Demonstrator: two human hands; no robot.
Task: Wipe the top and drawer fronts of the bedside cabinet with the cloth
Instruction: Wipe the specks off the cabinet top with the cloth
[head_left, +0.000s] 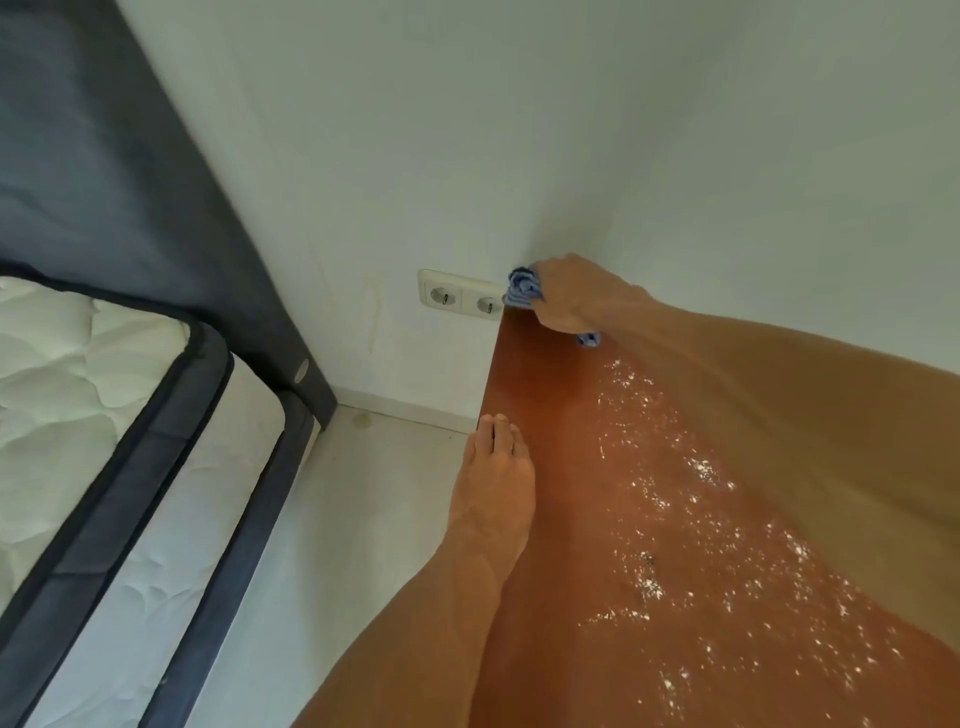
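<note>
The bedside cabinet's reddish-brown top (587, 499) fills the lower right, sprinkled with white crumbs or dust along its middle. My right hand (569, 296) grips a bunched blue cloth (522, 288) at the far left corner of the top, against the wall. A second bit of the cloth (588, 339) pokes out below the hand. With its fingers straight, my left hand (493, 483) rests flat on the top's left edge. The drawer fronts are out of sight.
A white double wall socket (462, 296) sits just left of the cloth. The white wall runs behind the cabinet. A bed with a white mattress (78, 374) and dark grey headboard (119, 156) stands at the left. Pale floor (353, 493) lies between.
</note>
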